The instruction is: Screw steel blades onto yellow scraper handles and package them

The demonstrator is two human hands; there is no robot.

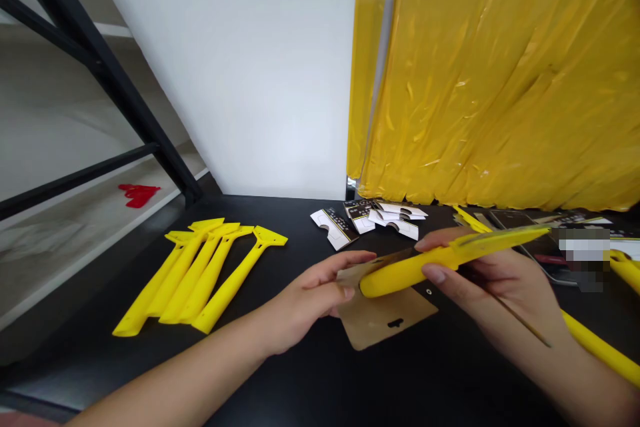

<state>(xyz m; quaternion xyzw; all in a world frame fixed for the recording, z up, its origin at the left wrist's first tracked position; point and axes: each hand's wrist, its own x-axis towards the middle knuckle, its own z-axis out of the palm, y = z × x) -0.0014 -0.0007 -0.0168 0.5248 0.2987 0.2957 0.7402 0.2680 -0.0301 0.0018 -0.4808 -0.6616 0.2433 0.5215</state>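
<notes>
My right hand [480,277] is shut around a yellow plastic scraper [425,265], which is tilted with its blade end pointing right. The scraper's handle end lies against a brown cardboard backing card [385,320] with a dark hanging slot. My left hand [317,297] grips the card's left side, and the card's lower edge rests near the black table top [280,380]. Several matching yellow scrapers [210,280] lie side by side to the left. A thin dark rod [525,323] shows below my right hand.
Several white printed cards [380,221] lie at the table's back edge. More yellow scrapers [600,347] and a dark tray [520,240] sit to the right. Yellow plastic sheeting [490,80] hangs behind. A black metal rack [100,80] with a red object [139,195] stands left.
</notes>
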